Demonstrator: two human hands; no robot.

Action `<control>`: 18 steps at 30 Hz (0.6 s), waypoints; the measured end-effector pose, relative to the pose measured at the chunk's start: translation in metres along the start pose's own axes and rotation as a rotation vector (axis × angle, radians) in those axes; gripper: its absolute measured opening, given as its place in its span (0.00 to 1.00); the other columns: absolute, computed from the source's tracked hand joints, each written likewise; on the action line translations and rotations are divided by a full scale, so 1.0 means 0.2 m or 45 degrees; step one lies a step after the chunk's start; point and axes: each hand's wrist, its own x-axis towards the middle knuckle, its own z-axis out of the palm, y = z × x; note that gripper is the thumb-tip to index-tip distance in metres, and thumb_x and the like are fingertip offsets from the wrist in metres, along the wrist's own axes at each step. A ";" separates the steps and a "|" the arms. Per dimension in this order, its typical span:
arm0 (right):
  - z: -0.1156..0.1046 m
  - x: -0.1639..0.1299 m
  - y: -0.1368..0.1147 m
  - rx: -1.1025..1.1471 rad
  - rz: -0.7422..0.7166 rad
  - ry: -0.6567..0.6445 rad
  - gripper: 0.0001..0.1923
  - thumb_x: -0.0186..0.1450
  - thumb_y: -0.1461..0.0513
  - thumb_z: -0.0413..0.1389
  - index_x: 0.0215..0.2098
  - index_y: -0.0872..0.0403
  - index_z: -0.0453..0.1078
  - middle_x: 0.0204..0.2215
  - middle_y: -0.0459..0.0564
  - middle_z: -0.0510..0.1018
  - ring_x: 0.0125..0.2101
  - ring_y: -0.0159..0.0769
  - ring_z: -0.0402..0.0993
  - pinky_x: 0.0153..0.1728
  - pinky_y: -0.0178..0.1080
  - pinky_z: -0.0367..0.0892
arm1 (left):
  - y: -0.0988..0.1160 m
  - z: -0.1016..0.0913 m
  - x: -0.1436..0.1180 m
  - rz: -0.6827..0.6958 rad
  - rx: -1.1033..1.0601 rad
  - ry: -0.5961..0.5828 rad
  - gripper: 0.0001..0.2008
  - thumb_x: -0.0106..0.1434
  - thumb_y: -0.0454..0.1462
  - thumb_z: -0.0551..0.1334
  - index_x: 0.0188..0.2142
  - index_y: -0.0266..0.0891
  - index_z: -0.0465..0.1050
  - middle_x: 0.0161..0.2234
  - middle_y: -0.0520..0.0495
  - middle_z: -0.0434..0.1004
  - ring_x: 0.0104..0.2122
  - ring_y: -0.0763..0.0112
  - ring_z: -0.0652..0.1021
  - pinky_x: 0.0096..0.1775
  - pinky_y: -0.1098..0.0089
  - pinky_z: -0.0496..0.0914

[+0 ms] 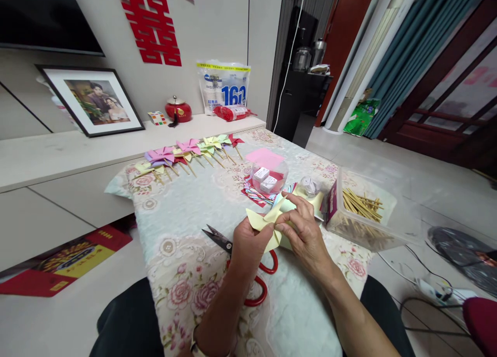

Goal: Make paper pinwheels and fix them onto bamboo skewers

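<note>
Both hands hold a pale yellow paper pinwheel (256,220) with folded blades, above the near half of the table. My left hand (248,243) pinches its left side between thumb and fingers. My right hand (305,230) has its thumb near the middle and its fingers against an upper blade. Under my left wrist lie scissors (256,297) with red handles, their dark blades apart and pointing left. Just beyond my hands are yellow paper sheets (316,202) and striped paper pieces (256,194). Whether a pin is in the pinwheel's centre is hidden by my fingers.
Finished pinwheels (189,146) on sticks lie in a row along the far left table edge. A round clear container (281,173) holds small white boxes, near pink paper (264,156). At right, a clear plastic box (363,234) holds wooden sticks (359,204). A floral cloth (182,264) covers the table.
</note>
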 end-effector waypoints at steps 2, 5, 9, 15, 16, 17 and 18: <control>0.00 0.00 0.00 0.023 0.002 -0.016 0.10 0.70 0.60 0.54 0.32 0.52 0.72 0.61 0.57 0.65 0.62 0.51 0.55 0.59 0.56 0.54 | -0.01 0.00 0.00 0.007 -0.021 -0.009 0.13 0.46 0.36 0.70 0.33 0.35 0.77 0.28 0.50 0.82 0.26 0.69 0.78 0.30 0.72 0.70; 0.00 0.00 0.00 0.071 0.047 -0.036 0.10 0.70 0.60 0.53 0.31 0.52 0.72 0.61 0.57 0.64 0.62 0.52 0.54 0.59 0.56 0.54 | -0.02 -0.01 0.01 0.013 -0.039 -0.026 0.13 0.47 0.36 0.70 0.34 0.35 0.77 0.28 0.49 0.82 0.26 0.69 0.78 0.30 0.72 0.71; 0.00 0.00 0.00 0.136 0.113 -0.049 0.11 0.70 0.59 0.54 0.31 0.52 0.72 0.60 0.57 0.64 0.62 0.52 0.54 0.58 0.54 0.54 | -0.04 -0.02 0.02 0.033 -0.015 -0.039 0.13 0.48 0.36 0.70 0.34 0.34 0.76 0.28 0.49 0.82 0.26 0.69 0.78 0.30 0.72 0.71; 0.00 0.00 0.00 0.215 0.172 -0.050 0.10 0.68 0.59 0.55 0.30 0.51 0.71 0.58 0.54 0.65 0.61 0.50 0.56 0.58 0.51 0.53 | -0.05 -0.02 0.02 0.103 0.042 -0.062 0.11 0.51 0.36 0.68 0.35 0.35 0.76 0.29 0.49 0.82 0.27 0.70 0.78 0.31 0.72 0.71; 0.00 0.00 0.00 0.225 0.183 -0.050 0.10 0.68 0.59 0.55 0.29 0.51 0.71 0.58 0.54 0.65 0.61 0.50 0.56 0.58 0.51 0.53 | -0.06 -0.02 0.02 0.119 0.050 -0.070 0.11 0.51 0.36 0.68 0.35 0.35 0.76 0.29 0.48 0.82 0.28 0.69 0.78 0.31 0.72 0.71; 0.00 0.00 0.00 0.234 0.195 -0.049 0.10 0.68 0.59 0.55 0.29 0.51 0.71 0.57 0.54 0.65 0.60 0.51 0.57 0.58 0.51 0.53 | -0.06 -0.03 0.02 0.136 0.058 -0.077 0.11 0.51 0.36 0.68 0.35 0.35 0.76 0.30 0.48 0.82 0.28 0.69 0.78 0.32 0.72 0.72; 0.00 0.00 0.00 0.243 0.207 -0.051 0.10 0.68 0.59 0.55 0.29 0.51 0.71 0.57 0.54 0.66 0.60 0.51 0.57 0.57 0.51 0.53 | -0.06 -0.03 0.02 0.154 0.067 -0.081 0.10 0.51 0.35 0.67 0.35 0.35 0.77 0.30 0.48 0.82 0.29 0.69 0.78 0.32 0.72 0.72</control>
